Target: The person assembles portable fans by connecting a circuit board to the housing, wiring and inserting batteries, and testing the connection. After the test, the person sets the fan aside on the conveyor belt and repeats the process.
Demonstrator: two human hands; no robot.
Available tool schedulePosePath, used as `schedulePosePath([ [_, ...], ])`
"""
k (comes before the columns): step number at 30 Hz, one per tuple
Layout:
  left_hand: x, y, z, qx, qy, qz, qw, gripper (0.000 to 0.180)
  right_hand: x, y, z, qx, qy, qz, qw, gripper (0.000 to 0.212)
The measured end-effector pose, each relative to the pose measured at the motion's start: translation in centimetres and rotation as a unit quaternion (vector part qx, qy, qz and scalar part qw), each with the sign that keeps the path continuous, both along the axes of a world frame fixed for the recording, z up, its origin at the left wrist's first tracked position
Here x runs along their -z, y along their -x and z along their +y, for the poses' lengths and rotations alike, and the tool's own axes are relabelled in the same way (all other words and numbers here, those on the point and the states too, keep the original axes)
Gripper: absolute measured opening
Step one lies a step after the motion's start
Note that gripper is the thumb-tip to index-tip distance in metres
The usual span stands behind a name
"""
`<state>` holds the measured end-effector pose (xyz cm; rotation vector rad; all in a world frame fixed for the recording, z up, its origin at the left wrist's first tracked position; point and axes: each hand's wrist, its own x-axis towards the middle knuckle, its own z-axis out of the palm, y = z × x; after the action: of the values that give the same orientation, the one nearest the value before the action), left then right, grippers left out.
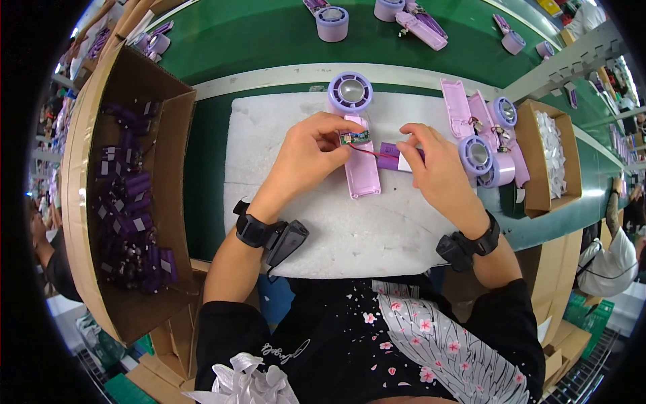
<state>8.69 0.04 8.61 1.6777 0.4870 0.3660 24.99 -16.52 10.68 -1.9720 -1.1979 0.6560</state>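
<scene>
Two hands are working over the white foam pad [296, 215]: the left hand [313, 151] is closing thumb and fingertips narrowly, apparently pinching the edge of the green circuit board [356, 137]; the right hand [437, 165] is curling half-open at the far end of the purple battery [387, 149], its grip too hidden to tell. The board is sitting at the 12 o'clock end of the pink handle shell [363, 179], which is running toward 6 o'clock from the lilac fan head [350, 91]; the battery is lying at the shell's 3 o'clock side. The shell is looking light, stiff and somewhat slippery, so its long rims are offering the best hold. The board is seeming fragile, calling for edge contact only. The battery is probably weighing more, its body inviting a grip that is sparing the thin red wire [367, 152].
</scene>
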Motion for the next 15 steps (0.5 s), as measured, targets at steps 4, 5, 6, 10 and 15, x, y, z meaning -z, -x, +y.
schedulePosePath([
  [4, 0.0, -0.4, -0.2, -0.019, -0.010, -0.013, 1.000, 0.035, 0.2, 0.1, -0.3, 0.007, -0.047, -0.249, 0.967, 0.020],
  [5, 0.1, -0.3, -0.1, -0.025, -0.016, -0.016, 0.999, 0.035, -0.1, 0.0, -0.3, -0.021, -0.068, -0.247, 0.966, 0.018],
  [6, 0.1, -0.3, -0.1, -0.026, -0.016, -0.017, 0.999, 0.035, -0.5, 0.0, -0.4, -0.050, -0.089, -0.245, 0.964, 0.017],
  [10, 0.2, 0.1, 0.0, -0.028, -0.010, -0.015, 0.999, 0.034, -0.8, 0.5, -1.1, -0.109, -0.097, -0.271, 0.951, 0.012],
  [15, -0.4, 0.3, 0.1, 0.001, -0.023, 0.021, 1.000, 0.033, -0.9, 1.1, -1.2, -0.143, -0.074, -0.342, 0.926, 0.011],
])
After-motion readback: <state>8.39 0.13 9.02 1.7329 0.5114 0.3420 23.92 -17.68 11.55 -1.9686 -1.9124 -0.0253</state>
